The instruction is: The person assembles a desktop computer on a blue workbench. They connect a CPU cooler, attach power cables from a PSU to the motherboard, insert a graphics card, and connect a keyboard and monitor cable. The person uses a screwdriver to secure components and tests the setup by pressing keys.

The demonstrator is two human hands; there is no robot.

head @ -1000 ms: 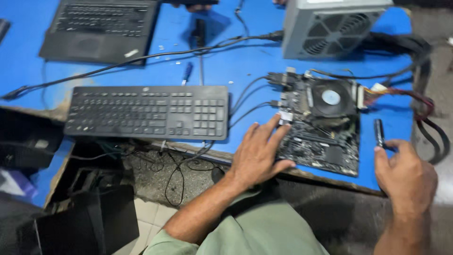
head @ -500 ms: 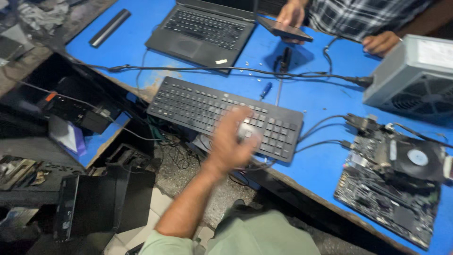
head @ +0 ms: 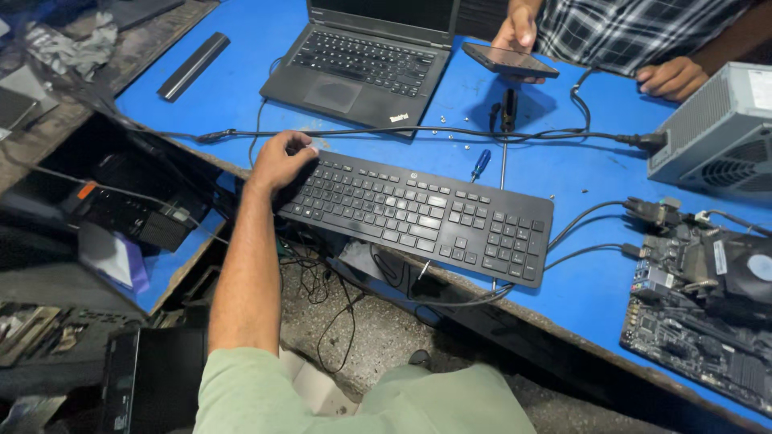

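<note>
My left hand [head: 281, 161] lies at the far left corner of a black keyboard [head: 418, 215], fingers curled over its edge. The keyboard sits slantwise on the blue table [head: 579, 173], its near edge hanging over the table's front. A thin black cable [head: 402, 130] runs across the table just beyond my hand. My right hand is out of the picture. My left arm reaches up from a pale green sleeve at the bottom.
An open black laptop [head: 366, 68] stands behind the keyboard. A grey power supply [head: 724, 137] and a bare motherboard [head: 708, 297] are at the right. A blue-handled screwdriver [head: 481, 165] lies nearby. Another person's hands hold a phone [head: 508, 59] at the far edge.
My left hand left the motherboard and travelled left along the keyboard to its far left corner. The view swung left, and my right hand dropped out of sight.
</note>
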